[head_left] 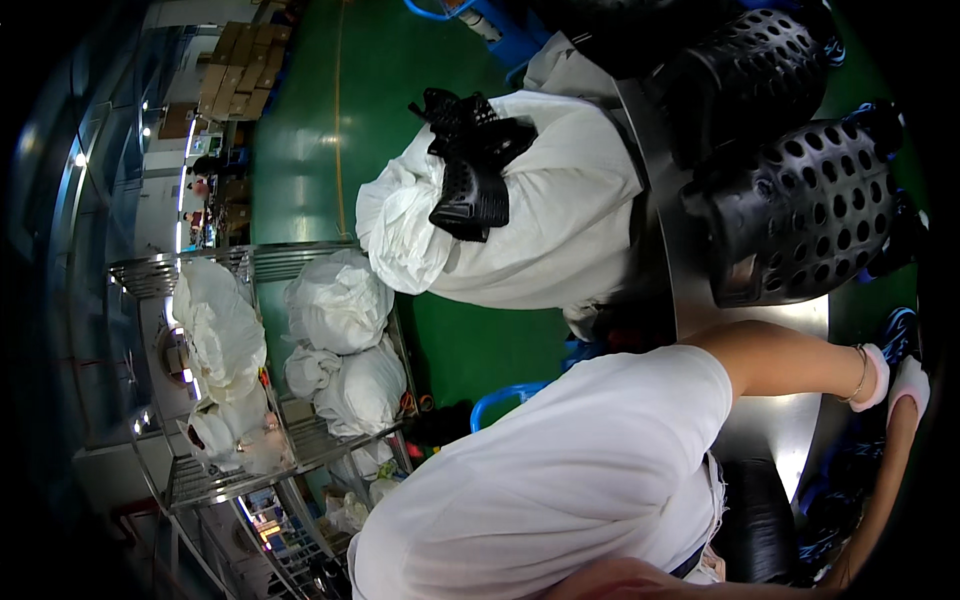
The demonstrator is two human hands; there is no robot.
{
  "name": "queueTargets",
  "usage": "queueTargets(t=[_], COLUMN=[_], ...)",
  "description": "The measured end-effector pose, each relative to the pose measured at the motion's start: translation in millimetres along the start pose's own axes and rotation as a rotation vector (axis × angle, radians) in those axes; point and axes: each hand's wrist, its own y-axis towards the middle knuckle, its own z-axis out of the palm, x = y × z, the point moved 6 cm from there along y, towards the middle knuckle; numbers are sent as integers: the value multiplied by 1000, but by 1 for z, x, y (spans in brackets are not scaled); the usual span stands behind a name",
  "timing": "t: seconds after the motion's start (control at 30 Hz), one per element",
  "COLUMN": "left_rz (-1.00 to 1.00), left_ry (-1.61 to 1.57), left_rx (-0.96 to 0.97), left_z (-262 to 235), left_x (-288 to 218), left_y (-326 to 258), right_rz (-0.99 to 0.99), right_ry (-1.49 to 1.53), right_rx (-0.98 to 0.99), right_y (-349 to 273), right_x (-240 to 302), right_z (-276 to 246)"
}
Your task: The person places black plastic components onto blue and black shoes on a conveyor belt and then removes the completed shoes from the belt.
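Closest to lens, noted white shirt [560,480] filling lower middle of frame, torso bent toward steel table [690,290] at right. Recorded next a large white sack [560,210] slumped on green floor [310,150] just beside table edge, with a cluster of black perforated parts [472,165] lying on top; judged parked there to keep stock within reach of bench. Logged two black perforated shells [800,215] resting on table top, one behind the other, apparently set down clear of working edge. Observed metal rack [200,480] at left carrying several tied white bags [340,300], well apart from bench; judged storage. Found both forearms stretched toward far right rim, gloved hands close together, possibly touching. Marked left hand [874,376], bracelet at wrist, just below nearer shell and not touching it. Marked right hand [910,386] beside it, over dark blue-marked material [838,500] at table's edge. Could not tell whether either hand was clenched, released or grasping anything: fingers turned away and cut by rim. Contact with dark material not resolved.
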Motion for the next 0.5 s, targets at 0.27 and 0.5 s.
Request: queueTargets(t=[0.27,0.5], left_rz=[-80,-139], left_ry=[-28,-17], left_rx=[-28,12], left_z=[7,8], left_x=[7,10], left_y=[6,7], right_rz=[47,-24], right_ry=[335,340], right_rx=[-72,-114], right_y=[67,97], right_x=[-53,-69], right_z=[54,71])
